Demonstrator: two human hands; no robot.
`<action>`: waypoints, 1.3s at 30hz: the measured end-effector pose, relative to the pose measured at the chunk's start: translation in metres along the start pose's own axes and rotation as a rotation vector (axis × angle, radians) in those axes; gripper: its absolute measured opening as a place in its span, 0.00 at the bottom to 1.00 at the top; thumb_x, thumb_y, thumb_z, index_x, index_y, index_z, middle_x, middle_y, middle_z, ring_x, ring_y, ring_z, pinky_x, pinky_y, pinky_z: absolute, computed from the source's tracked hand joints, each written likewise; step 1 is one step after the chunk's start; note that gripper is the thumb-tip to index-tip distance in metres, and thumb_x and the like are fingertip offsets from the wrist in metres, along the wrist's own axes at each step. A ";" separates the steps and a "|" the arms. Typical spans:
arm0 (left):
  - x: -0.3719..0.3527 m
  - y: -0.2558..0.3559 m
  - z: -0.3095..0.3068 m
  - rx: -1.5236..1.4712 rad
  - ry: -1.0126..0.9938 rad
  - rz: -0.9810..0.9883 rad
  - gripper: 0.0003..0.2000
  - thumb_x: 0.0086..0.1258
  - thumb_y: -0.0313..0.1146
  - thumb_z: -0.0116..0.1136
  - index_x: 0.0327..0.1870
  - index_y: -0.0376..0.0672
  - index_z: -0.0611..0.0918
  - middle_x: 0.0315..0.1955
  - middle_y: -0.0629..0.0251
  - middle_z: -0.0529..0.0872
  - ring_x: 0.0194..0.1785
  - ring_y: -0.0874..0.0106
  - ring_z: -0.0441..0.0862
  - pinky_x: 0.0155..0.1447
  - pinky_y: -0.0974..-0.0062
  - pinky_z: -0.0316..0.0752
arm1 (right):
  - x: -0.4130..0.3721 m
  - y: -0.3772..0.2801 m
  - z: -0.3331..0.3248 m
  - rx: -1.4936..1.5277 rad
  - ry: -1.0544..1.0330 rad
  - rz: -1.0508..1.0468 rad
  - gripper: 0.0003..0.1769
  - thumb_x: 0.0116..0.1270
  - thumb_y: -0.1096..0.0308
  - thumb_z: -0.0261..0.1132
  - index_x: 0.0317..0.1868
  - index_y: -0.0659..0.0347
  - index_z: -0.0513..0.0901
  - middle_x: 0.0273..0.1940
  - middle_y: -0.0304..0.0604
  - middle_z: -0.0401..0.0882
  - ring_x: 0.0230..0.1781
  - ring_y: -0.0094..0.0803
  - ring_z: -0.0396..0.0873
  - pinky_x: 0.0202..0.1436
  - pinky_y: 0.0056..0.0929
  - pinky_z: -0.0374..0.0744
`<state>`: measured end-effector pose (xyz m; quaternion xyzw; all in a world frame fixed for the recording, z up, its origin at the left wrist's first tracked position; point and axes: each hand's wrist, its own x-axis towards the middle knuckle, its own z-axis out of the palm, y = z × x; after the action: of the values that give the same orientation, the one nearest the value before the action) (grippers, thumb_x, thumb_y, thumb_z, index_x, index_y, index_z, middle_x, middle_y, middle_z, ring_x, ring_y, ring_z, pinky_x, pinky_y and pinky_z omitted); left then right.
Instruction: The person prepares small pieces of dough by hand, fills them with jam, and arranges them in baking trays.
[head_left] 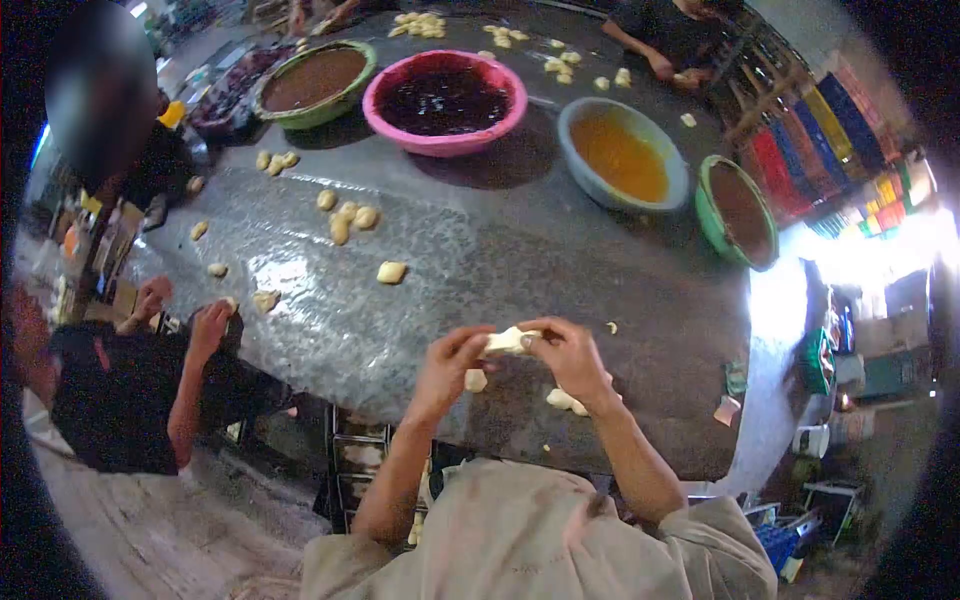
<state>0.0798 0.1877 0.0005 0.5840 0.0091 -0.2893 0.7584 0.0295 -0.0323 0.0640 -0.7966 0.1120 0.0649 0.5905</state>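
A pale piece of dough (512,341) is stretched between my two hands, just above the table's near side. My left hand (450,365) grips its left end with thumb and fingers. On the other end, my right hand (568,358) is closed in a pinch. A small dough piece (475,380) lies on the table beside my left hand. Several more dough pieces (562,400) sit below my right hand, partly hidden by the wrist. Farther out, a squarish dough piece (392,272) rests on the dark tabletop.
Across the table (480,240) stand a pink basin (445,148) of dark filling, a blue-grey basin (590,190) of orange filling and green basins (315,115) of brown filling. Dough balls (348,212) lie in clusters. Co-workers handle dough at the left (208,325) and far right.
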 end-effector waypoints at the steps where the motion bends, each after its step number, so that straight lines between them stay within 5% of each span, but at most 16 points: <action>1: -0.002 0.000 -0.004 -0.005 0.024 -0.030 0.19 0.83 0.40 0.58 0.65 0.37 0.81 0.51 0.59 0.87 0.50 0.70 0.87 0.58 0.68 0.82 | -0.005 -0.004 -0.011 -0.001 0.019 0.009 0.17 0.73 0.70 0.69 0.60 0.63 0.86 0.47 0.43 0.90 0.49 0.25 0.85 0.55 0.28 0.82; 4: -0.004 0.001 -0.025 -0.073 0.291 0.089 0.17 0.84 0.41 0.55 0.61 0.35 0.82 0.49 0.58 0.87 0.45 0.70 0.89 0.56 0.72 0.84 | -0.020 -0.005 -0.039 0.364 0.268 0.089 0.21 0.74 0.67 0.69 0.65 0.62 0.84 0.54 0.43 0.89 0.55 0.30 0.85 0.63 0.29 0.81; 7: -0.005 0.002 -0.032 -0.422 0.180 0.069 0.16 0.85 0.40 0.53 0.59 0.35 0.80 0.48 0.58 0.87 0.46 0.68 0.88 0.55 0.72 0.85 | -0.009 0.001 -0.035 0.498 0.039 0.020 0.24 0.75 0.66 0.69 0.69 0.61 0.80 0.60 0.45 0.85 0.61 0.32 0.82 0.69 0.31 0.77; 9: -0.017 0.023 0.007 -0.420 0.261 0.023 0.16 0.86 0.38 0.51 0.61 0.35 0.79 0.50 0.56 0.86 0.51 0.64 0.88 0.58 0.69 0.85 | -0.006 0.009 -0.013 0.315 -0.021 0.020 0.26 0.75 0.65 0.68 0.71 0.62 0.78 0.64 0.47 0.83 0.65 0.33 0.80 0.73 0.33 0.75; 11: -0.019 0.023 0.028 -0.403 0.185 0.081 0.16 0.86 0.39 0.51 0.62 0.35 0.79 0.54 0.54 0.86 0.56 0.64 0.87 0.61 0.69 0.83 | -0.003 0.007 0.013 -0.340 0.268 -0.372 0.27 0.76 0.64 0.68 0.71 0.62 0.78 0.65 0.47 0.82 0.65 0.33 0.80 0.72 0.34 0.75; 12: -0.029 0.024 0.036 -0.072 0.152 0.162 0.18 0.87 0.40 0.49 0.64 0.35 0.79 0.59 0.56 0.85 0.64 0.62 0.84 0.68 0.68 0.78 | -0.009 -0.004 0.018 0.126 0.110 -0.027 0.26 0.75 0.65 0.69 0.70 0.63 0.78 0.62 0.46 0.84 0.62 0.32 0.81 0.68 0.31 0.78; 15: -0.034 0.008 0.066 0.104 0.160 0.172 0.20 0.88 0.41 0.47 0.66 0.34 0.80 0.64 0.58 0.83 0.69 0.60 0.79 0.74 0.65 0.71 | -0.010 0.029 0.042 0.746 0.083 0.188 0.25 0.75 0.66 0.69 0.69 0.66 0.79 0.58 0.43 0.85 0.54 0.26 0.83 0.58 0.25 0.81; 17: -0.037 0.010 0.078 0.173 0.109 0.188 0.25 0.87 0.45 0.48 0.75 0.37 0.73 0.68 0.56 0.82 0.72 0.63 0.76 0.79 0.62 0.63 | -0.014 0.039 0.033 0.655 0.111 0.246 0.21 0.76 0.66 0.68 0.65 0.66 0.80 0.53 0.40 0.86 0.47 0.21 0.82 0.48 0.21 0.80; 19: -0.036 0.017 0.089 0.693 0.396 0.562 0.20 0.81 0.39 0.60 0.67 0.38 0.81 0.67 0.53 0.81 0.72 0.58 0.76 0.78 0.65 0.65 | -0.016 0.058 0.020 0.957 0.054 0.332 0.21 0.76 0.66 0.68 0.66 0.62 0.79 0.53 0.39 0.85 0.43 0.20 0.82 0.43 0.19 0.79; 23: -0.001 0.028 0.119 0.622 0.285 0.945 0.22 0.71 0.39 0.70 0.63 0.42 0.85 0.56 0.55 0.88 0.63 0.59 0.84 0.71 0.65 0.74 | -0.034 0.060 -0.004 1.097 -0.046 0.341 0.23 0.77 0.63 0.67 0.68 0.58 0.76 0.57 0.38 0.84 0.46 0.24 0.84 0.49 0.22 0.82; 25: 0.010 0.033 0.145 0.851 -0.049 1.057 0.20 0.64 0.37 0.75 0.57 0.43 0.88 0.42 0.62 0.92 0.50 0.61 0.91 0.60 0.64 0.83 | -0.051 0.068 -0.004 1.588 -0.129 0.352 0.21 0.80 0.52 0.63 0.64 0.53 0.78 0.56 0.36 0.83 0.59 0.32 0.82 0.64 0.34 0.82; 26: 0.019 0.042 0.159 0.830 -0.025 1.155 0.15 0.64 0.35 0.75 0.50 0.45 0.90 0.33 0.66 0.92 0.39 0.63 0.92 0.51 0.63 0.87 | -0.047 0.086 -0.004 1.351 -0.080 0.315 0.19 0.81 0.52 0.61 0.65 0.49 0.78 0.57 0.35 0.83 0.58 0.32 0.83 0.62 0.36 0.83; 29: 0.043 0.013 0.177 0.648 0.016 0.927 0.12 0.65 0.34 0.75 0.47 0.43 0.89 0.39 0.61 0.94 0.44 0.63 0.92 0.55 0.62 0.85 | -0.037 0.111 -0.049 1.848 -0.350 0.238 0.19 0.78 0.62 0.62 0.65 0.54 0.79 0.60 0.37 0.84 0.60 0.33 0.84 0.65 0.37 0.82; 33: 0.052 -0.030 0.210 0.328 0.010 0.631 0.23 0.65 0.35 0.76 0.60 0.42 0.84 0.53 0.56 0.91 0.55 0.60 0.90 0.61 0.65 0.83 | -0.018 0.101 -0.091 1.595 -0.085 0.433 0.14 0.75 0.64 0.67 0.57 0.56 0.84 0.54 0.38 0.87 0.54 0.35 0.87 0.61 0.38 0.85; 35: 0.052 -0.022 0.227 0.313 -0.084 0.607 0.34 0.67 0.33 0.74 0.73 0.39 0.73 0.70 0.51 0.79 0.71 0.57 0.78 0.71 0.62 0.75 | 0.001 0.117 -0.126 1.394 -0.458 0.218 0.13 0.70 0.65 0.72 0.53 0.57 0.86 0.49 0.40 0.88 0.49 0.36 0.88 0.57 0.39 0.87; 39: 0.058 0.008 0.233 0.283 0.077 0.325 0.44 0.69 0.31 0.72 0.82 0.36 0.57 0.80 0.51 0.63 0.84 0.56 0.58 0.80 0.57 0.64 | 0.131 0.018 -0.219 0.346 -0.160 0.025 0.12 0.71 0.61 0.72 0.47 0.59 0.90 0.44 0.39 0.90 0.47 0.26 0.85 0.53 0.33 0.84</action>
<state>0.0566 -0.0437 0.0611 0.6892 -0.0969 -0.1389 0.7045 0.1450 -0.2600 0.0811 -0.6740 0.0842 0.1151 0.7248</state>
